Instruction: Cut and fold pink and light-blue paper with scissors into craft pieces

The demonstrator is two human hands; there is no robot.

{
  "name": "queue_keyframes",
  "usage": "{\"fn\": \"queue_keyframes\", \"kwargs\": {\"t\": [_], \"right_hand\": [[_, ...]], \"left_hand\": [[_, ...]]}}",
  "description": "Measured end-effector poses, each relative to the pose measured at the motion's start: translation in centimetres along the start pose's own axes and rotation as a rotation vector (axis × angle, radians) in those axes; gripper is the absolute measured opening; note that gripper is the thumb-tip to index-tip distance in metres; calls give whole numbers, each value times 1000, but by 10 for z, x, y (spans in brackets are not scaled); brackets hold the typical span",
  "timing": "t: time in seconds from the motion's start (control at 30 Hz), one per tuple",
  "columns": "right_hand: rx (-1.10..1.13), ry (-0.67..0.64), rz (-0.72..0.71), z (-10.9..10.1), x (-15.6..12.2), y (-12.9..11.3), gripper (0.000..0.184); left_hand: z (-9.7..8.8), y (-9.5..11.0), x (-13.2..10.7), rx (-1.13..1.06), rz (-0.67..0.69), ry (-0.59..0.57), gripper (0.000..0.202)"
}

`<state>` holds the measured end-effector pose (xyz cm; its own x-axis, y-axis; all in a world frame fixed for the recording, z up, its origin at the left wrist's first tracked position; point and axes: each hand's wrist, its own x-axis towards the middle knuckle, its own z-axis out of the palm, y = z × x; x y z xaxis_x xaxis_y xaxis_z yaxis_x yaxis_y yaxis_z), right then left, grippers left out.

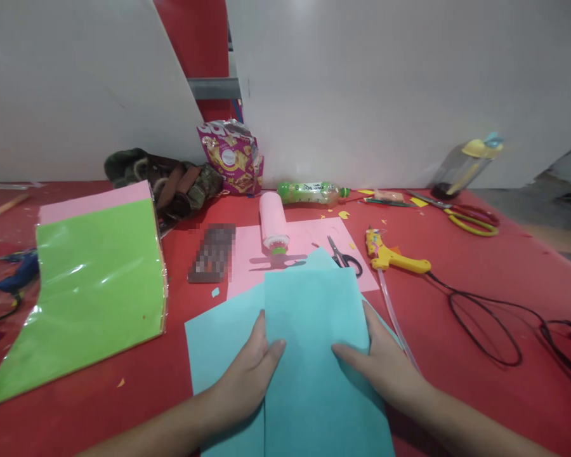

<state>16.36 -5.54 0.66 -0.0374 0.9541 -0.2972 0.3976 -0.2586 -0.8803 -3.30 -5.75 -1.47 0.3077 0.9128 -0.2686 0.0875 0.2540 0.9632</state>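
Note:
Both hands grip a turquoise sheet, paper or felt, by its two side edges. My left hand has its thumb on top at the left edge, with its fingers hidden behind. At the opposite edge my right hand holds in the same way, thumb on the front. Beneath lies another turquoise sheet, partly covered. Beyond the hands a pink-wrapped cylinder lies on a pink sheet. Small black-handled scissors rest on that sheet's right part.
A yellow glue gun with a trailing black cord lies right. Large scissors, a plastic bottle and a snack bag line the back. Green sheets in clear plastic lie left, near a blurred dark rectangle.

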Motion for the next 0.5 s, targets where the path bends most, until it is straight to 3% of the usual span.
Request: {"fn": "queue_keyframes", "kwargs": {"t": [0.23,0.37,0.5], "right_hand": [[95,-8,31,-2,0,-2,55],[359,-155,91,-7,4,0,42],[385,-212,144,-14,11,3,29]], "left_hand": [[-1,2,2,48,-13,9,63],[-4,4,4,37,-95,36,69],[-7,6,7,24,-71,17,61]]}}
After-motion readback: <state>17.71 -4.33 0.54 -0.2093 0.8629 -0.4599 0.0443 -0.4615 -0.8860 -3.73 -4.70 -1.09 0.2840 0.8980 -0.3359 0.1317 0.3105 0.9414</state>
